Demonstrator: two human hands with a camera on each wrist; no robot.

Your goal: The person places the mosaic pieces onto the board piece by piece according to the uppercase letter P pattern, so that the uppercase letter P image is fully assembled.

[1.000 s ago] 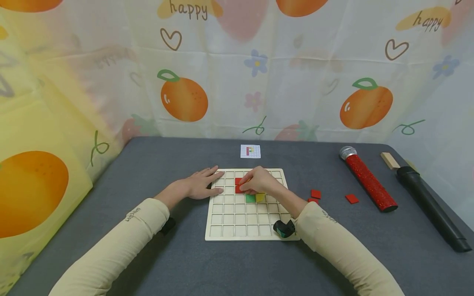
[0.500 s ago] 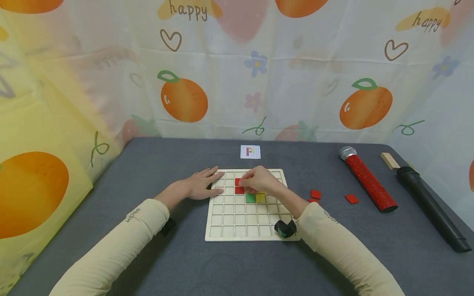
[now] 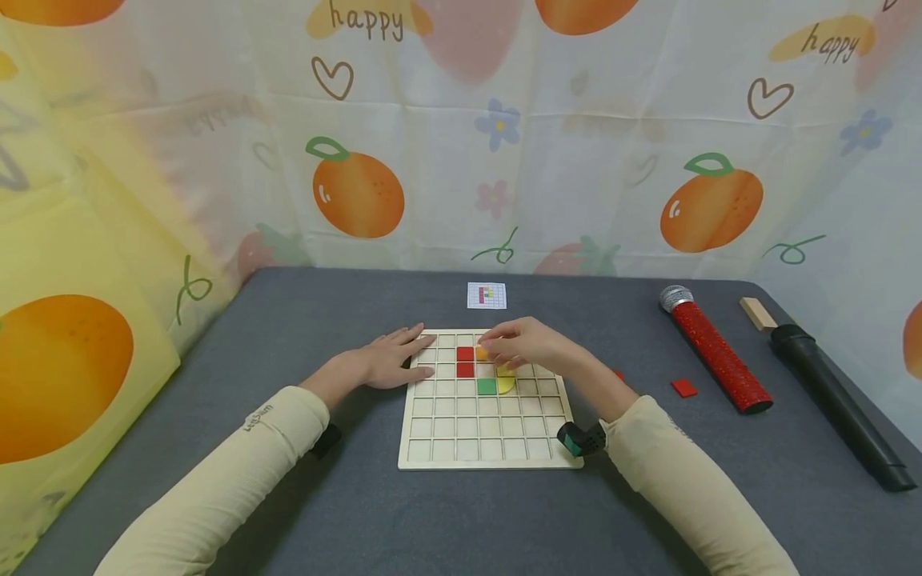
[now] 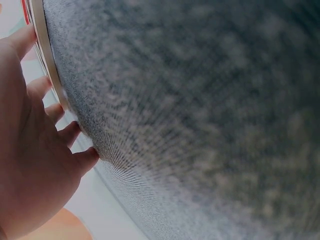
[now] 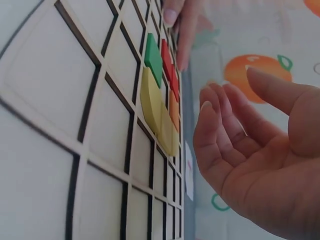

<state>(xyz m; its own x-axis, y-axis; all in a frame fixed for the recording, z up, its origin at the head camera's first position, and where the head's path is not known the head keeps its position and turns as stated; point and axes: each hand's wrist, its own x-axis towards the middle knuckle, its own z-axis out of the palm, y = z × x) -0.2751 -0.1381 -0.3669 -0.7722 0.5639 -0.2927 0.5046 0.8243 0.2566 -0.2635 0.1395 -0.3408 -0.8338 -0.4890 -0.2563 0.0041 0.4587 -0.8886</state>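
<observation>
Right hand [image 3: 529, 344]: grip loose, thumb apart, holding nothing, by the orange tile [image 5: 174, 111] on the grid board [image 3: 442, 448]. Left hand [image 3: 391, 360] rests spread on left edge; right should lift vertically, nudging nothing.

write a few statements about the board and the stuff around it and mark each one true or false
1. The left hand touches the board. True.
2. The right hand presses flat on the board. False: the right hand is held apart from it, holding nothing.
3. The green tile sits next to a yellow piece. True.
4. In the head view, the red microphone lies left of the board. False: it lies to the right.
5. The card lies beyond the board's far edge. True.
</observation>
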